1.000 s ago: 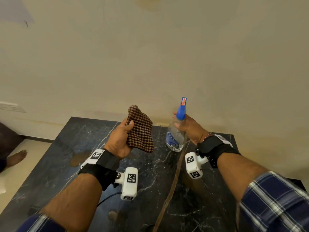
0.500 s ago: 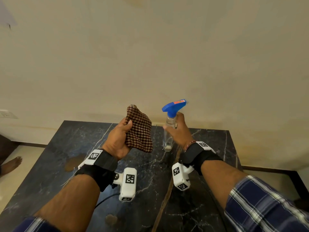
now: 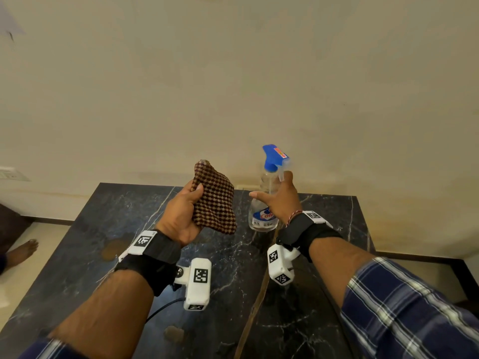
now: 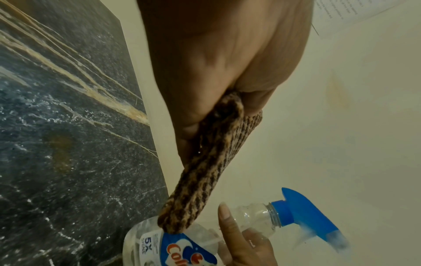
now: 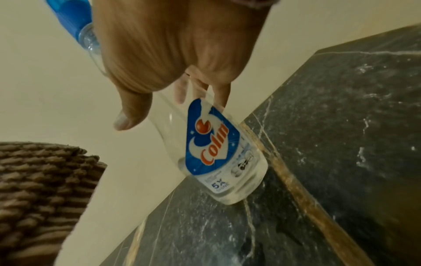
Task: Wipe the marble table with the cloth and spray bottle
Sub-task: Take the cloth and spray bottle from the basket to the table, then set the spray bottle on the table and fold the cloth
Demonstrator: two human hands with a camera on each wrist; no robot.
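My left hand (image 3: 181, 216) grips a folded brown checked cloth (image 3: 215, 200) and holds it upright above the middle of the black marble table (image 3: 129, 229). In the left wrist view the cloth (image 4: 205, 171) hangs from my curled fingers. A clear spray bottle (image 3: 264, 216) with a blue trigger head (image 3: 274, 156) stands near the table's far edge. My right hand (image 3: 278, 196) is at its right side, thumb spread clear of it. In the right wrist view the straight fingers (image 5: 200, 90) lie behind the bottle (image 5: 216, 153), whose base rests on the marble.
A plain wall rises right behind the table's far edge. Brown stains (image 3: 114, 248) mark the marble at the left and near the front (image 3: 173, 334). A tan vein (image 3: 259, 294) runs front to back. A person's bare foot (image 3: 20, 252) is on the floor at the left.
The right hand turned the bottle upright and lowered it onto the marble, then its thumb came off the bottle. The left hand kept the cloth raised in place.
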